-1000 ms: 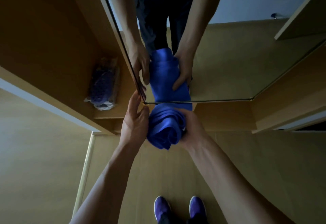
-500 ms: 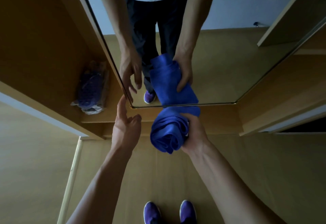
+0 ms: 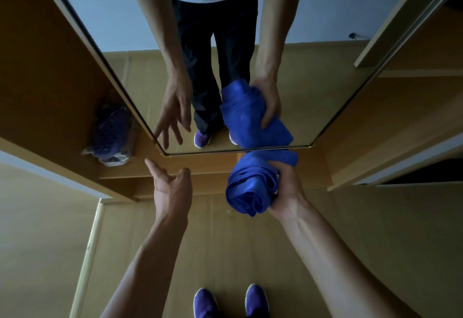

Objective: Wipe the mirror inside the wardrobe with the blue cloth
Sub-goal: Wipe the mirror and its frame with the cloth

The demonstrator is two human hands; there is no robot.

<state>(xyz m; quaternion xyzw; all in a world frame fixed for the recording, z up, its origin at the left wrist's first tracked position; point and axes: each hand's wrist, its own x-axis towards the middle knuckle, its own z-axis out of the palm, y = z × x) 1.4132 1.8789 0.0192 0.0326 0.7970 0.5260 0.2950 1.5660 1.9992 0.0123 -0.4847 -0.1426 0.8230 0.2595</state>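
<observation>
Blue cloth (image 3: 253, 187) is bunched into a loose roll of many folds and held in the air in front of the wardrobe (image 3: 37, 67). Its far end sits right at the lower edge of the mirror (image 3: 325, 72), where it meets its own reflection; whether it actually presses on the glass I cannot tell. The right-hand grip (image 3: 288, 187) is clenched around the roll from the right side, fingers curled round it. The left-hand grip (image 3: 170, 187) is released, fingers spread and relaxed, holding nothing, apart from the cloth and near the mirror's lower left corner. Judging by the soft creases and the layers bulging out at the near end, the cloth looks light, limp and compressible. It is unlikely to slip on skin, but it could unroll or shed a layer if held by one edge only. A hold around the middle of the bundle, as now, seems best, with a flat pad of folds turned towards the glass so pressure spreads evenly. The mirror is rigid, smooth and breakable, so it calls for moderate, even pressure rather than a hard push at its edge. A plastic-wrapped bundle (image 3: 110, 137) lies on the wardrobe's bottom board, left of the mirror.
</observation>
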